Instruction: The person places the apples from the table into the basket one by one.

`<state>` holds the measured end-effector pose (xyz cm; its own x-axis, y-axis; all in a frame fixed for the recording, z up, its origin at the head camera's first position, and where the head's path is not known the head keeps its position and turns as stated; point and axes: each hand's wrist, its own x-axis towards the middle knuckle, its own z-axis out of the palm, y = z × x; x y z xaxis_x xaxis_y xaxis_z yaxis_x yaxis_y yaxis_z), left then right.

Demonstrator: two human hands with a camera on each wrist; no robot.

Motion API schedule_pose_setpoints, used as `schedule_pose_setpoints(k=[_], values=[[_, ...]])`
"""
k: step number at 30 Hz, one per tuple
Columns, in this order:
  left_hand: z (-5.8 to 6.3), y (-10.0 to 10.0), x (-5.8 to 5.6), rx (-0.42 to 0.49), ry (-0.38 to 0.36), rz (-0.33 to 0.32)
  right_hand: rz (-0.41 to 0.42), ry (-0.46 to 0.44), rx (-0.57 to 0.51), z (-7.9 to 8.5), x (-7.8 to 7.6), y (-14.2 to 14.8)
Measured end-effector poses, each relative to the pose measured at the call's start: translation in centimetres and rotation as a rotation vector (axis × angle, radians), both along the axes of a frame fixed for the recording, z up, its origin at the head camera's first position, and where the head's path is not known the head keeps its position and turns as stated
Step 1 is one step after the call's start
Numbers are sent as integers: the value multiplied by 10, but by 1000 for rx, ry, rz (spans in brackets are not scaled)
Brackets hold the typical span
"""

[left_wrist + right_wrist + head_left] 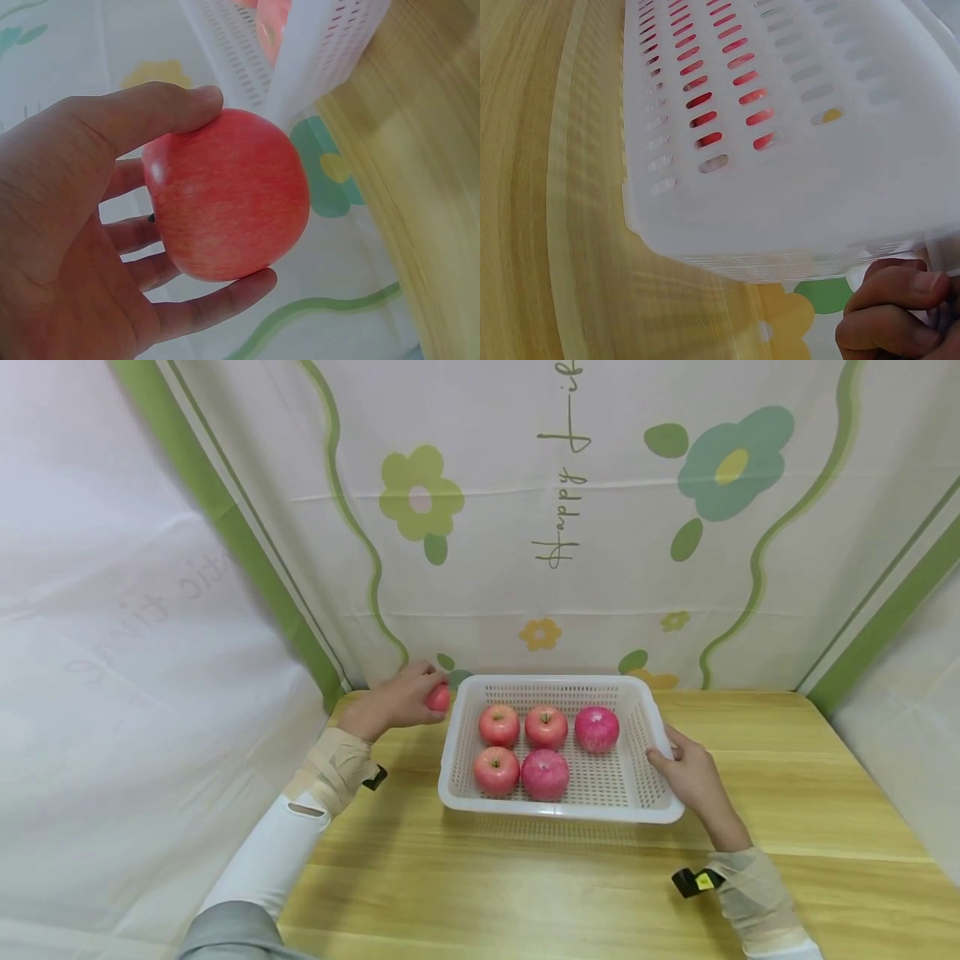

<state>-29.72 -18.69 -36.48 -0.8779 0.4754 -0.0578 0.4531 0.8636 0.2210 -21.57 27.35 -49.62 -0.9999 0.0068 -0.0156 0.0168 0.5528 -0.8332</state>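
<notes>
A red apple (229, 196) is held in my left hand (407, 697), thumb on one side and fingers round the other. That hand is just left of the white plastic basket (555, 811), apart from it in the head view. Inside the basket lie several apples, among them a pale red apple (497, 770) at the front left and a deep pink apple (597, 729) at the back right. My right hand (688, 770) grips the basket's right rim, the thumb over the edge; its curled fingers (889, 307) show in the right wrist view.
Under the basket is a wooden table (555, 885). A white cloth backdrop (487, 585) printed with flowers hangs right behind the table's far edge. Cloth walls stand at the left (150, 693) and right sides.
</notes>
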Motion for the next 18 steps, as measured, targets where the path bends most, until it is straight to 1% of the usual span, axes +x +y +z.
schedule_pose_setpoints(k=[5,14,18], values=[[2,5,1,-17,6,-25,-1,2,1,0,0,0],[7,15,5,-29,-19,-55,1,-3,-8,0,0,0],[8,21,5,-53,2,-81,5,-2,-8,0,0,0]])
